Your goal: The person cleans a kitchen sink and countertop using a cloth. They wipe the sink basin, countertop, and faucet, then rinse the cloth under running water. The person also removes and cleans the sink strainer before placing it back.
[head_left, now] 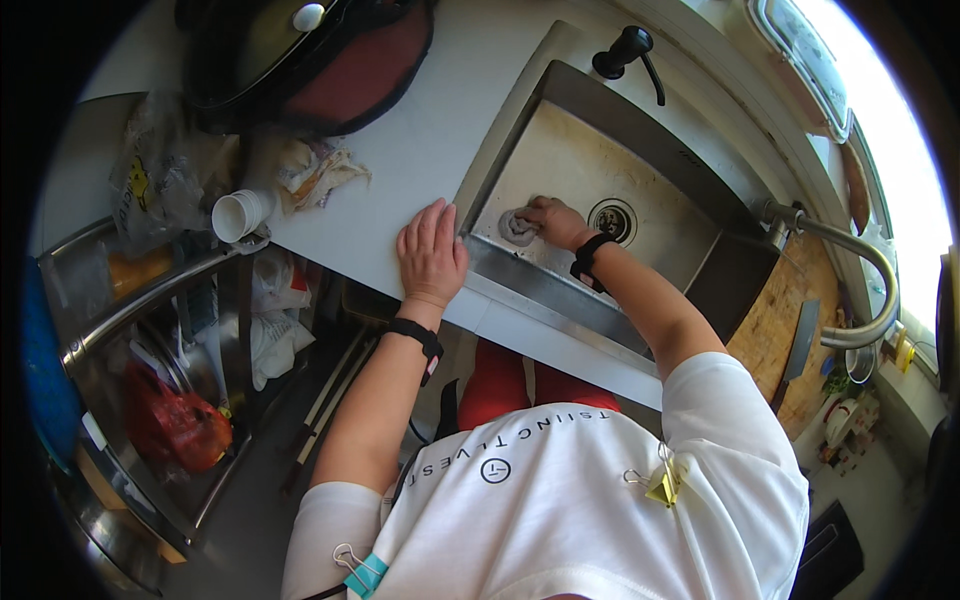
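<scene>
Right hand (pixel 556 222) was pinching a grey rag (pixel 516 229) against the sink (pixel 588 150) bottom, 9 o'clock from the drain (pixel 612 222). Left hand (pixel 433 252) lay flat on the counter (pixel 400 165), 8 o'clock from the rag. A slick bottom could've made it skid, imo.

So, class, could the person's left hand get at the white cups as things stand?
Probably yes: the left hand lies flat on the countertop, and nothing appears to block the surface between it and the white cups, though a leftward stretch looks needed.
</scene>
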Available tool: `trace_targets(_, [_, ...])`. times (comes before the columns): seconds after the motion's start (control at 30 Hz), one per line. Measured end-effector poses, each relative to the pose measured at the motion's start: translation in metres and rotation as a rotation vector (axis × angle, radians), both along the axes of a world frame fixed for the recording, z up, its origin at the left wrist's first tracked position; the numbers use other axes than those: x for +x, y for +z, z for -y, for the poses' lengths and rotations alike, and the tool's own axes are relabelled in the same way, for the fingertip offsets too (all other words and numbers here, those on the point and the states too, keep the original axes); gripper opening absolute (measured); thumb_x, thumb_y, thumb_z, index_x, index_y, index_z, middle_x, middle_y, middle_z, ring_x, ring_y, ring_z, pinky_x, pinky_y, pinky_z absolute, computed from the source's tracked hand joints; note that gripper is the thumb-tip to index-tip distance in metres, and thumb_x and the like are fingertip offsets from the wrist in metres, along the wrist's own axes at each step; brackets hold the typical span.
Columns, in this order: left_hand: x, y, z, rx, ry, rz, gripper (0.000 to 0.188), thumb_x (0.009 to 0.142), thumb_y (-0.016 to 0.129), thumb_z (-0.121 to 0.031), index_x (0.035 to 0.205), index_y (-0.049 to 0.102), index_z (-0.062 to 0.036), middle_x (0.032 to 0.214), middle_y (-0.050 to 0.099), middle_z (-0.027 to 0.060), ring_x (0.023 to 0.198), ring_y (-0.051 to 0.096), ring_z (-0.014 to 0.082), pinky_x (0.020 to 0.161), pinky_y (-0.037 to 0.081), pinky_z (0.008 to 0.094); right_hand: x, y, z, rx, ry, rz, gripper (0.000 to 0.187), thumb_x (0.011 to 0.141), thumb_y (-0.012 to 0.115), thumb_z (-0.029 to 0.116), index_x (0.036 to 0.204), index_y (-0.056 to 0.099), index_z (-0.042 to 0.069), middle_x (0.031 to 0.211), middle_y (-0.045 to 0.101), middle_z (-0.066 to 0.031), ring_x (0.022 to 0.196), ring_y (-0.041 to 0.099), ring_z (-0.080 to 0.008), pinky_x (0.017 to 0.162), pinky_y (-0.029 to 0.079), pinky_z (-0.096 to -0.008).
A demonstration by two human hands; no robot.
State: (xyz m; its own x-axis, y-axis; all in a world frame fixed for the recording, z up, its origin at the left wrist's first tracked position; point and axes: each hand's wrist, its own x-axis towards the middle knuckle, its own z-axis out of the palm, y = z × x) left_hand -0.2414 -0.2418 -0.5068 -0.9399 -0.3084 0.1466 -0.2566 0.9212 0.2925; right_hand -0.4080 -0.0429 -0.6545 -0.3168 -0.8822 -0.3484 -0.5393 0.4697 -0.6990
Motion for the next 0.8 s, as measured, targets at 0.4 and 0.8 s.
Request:
trace_targets(0.4, [0.001,-0.002,-0.001,-0.013,0.009,-0.019,0.052,0.076,0.061,-0.015,0.127,0.053,-0.0089,0.134,0.049,0.0056,0.123,0.046,0.0259,0.102,0.034,0.0427,0.023,-0.003,0.038,-0.021,0.325,-0.243,0.027,0.079,0.062,0.020,0.103,0.069,0.029,0.121,0.055,0.0003,0.114,0.050,-0.0252,0.092,0.047,-0.0375])
trace_targets(0.8, [0.002,-0.005,-0.001,-0.014,0.021,-0.003,0.051,0.076,0.062,-0.016,0.126,0.053,-0.0114,0.134,0.047,0.0030,0.123,0.045,0.0233,0.102,0.034,0.0425,0.036,0.006,0.018,-0.025,0.269,-0.187,0.026,0.080,0.059,0.016,0.102,0.069,0.025,0.117,0.056,-0.0050,0.106,0.055,-0.0299,0.087,0.049,-0.0387])
